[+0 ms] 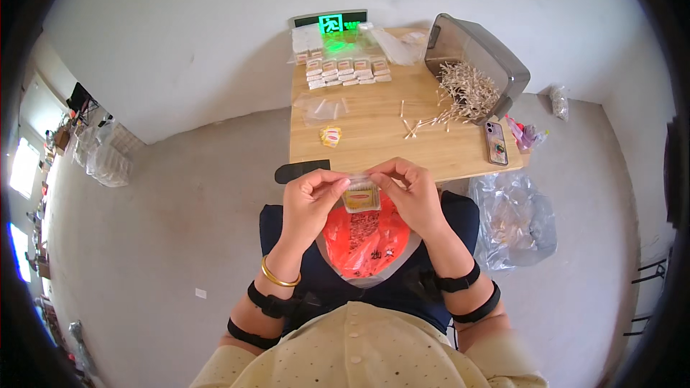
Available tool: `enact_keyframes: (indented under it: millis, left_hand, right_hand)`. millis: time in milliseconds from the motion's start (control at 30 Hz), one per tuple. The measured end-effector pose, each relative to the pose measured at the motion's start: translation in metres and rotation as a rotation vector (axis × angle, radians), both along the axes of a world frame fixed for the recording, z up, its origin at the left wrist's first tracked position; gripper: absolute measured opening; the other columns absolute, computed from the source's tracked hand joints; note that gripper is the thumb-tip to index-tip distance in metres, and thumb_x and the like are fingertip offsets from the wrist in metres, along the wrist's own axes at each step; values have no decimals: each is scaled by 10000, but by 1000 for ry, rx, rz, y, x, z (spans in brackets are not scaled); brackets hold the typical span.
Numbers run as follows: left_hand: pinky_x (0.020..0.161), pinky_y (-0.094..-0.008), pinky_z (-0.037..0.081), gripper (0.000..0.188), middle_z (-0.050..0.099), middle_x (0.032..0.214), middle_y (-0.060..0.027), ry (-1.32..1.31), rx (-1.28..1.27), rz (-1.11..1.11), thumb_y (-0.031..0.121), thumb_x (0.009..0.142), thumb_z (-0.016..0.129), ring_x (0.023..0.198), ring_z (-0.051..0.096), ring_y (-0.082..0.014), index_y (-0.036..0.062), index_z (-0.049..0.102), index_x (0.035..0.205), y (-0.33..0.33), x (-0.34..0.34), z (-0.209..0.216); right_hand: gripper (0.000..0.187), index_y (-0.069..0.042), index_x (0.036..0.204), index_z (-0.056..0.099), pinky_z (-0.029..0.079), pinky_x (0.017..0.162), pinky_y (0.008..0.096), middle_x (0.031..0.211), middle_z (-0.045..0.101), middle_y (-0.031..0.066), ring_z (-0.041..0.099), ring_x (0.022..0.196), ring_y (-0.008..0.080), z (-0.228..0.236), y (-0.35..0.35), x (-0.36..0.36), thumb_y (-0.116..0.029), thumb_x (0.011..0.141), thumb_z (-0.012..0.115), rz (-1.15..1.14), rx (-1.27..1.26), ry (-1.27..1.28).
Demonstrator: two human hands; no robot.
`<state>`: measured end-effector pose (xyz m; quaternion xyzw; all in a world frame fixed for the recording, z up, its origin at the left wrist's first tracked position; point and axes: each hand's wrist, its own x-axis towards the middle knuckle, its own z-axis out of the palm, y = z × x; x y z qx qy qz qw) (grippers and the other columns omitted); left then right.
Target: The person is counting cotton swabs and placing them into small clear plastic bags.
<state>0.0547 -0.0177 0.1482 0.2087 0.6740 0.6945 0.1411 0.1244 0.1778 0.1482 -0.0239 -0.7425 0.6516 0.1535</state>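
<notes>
Between my two hands, above my lap, hangs a small clear plastic bag (361,200) with a yellow label card and what look like cotton swabs inside. My left hand (310,205) pinches its top left corner between thumb and fingers. The top right corner is pinched the same way by my right hand (411,195). Below the bag, a red printed plastic bag (365,241) lies across my lap. Just beyond my hands, a small pile of yellow label cards (330,136) rests on the wooden table (374,136), with flat clear bags (325,108) behind it.
A tipped grey bin (481,50) spills loose cotton swabs (467,93) onto the table's right side. Filled packs (346,72) stand in stacks at the back, before a green-lit exit sign (330,24). A phone (496,144) lies at the right edge. A large clear bag (514,223) sits on the floor.
</notes>
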Motion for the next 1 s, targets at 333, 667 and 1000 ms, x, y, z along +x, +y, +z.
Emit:
enact_keyframes:
  millis: [333,667,1000]
  left_hand:
    - [910,-270,541,127,747,1111,-102,84,-32,-42,76,965,731,996,679,-108,-12,726,1057,17,-17,-13]
    - [785,-260,532,110,757,1005,-114,338,-218,152,59,899,791,878,676,-94,-12,707,912,36,-37,-50]
    - [648,-249,575,230,759,940,-134,-3,-147,41,46,937,758,746,715,-127,19,554,835,65,-85,-104]
  right_hand:
    - [110,30,1024,720,544,869,319,938,759,128,726,934,183,-13,6,-8,-39,947,683,-35,34,52]
    - [92,23,954,685,551,869,314,923,681,72,686,882,164,-58,18,-37,-35,919,748,-103,51,38]
    - [210,-24,880,633,493,697,274,808,643,28,587,756,105,-122,38,-84,-140,897,807,-97,-141,-160]
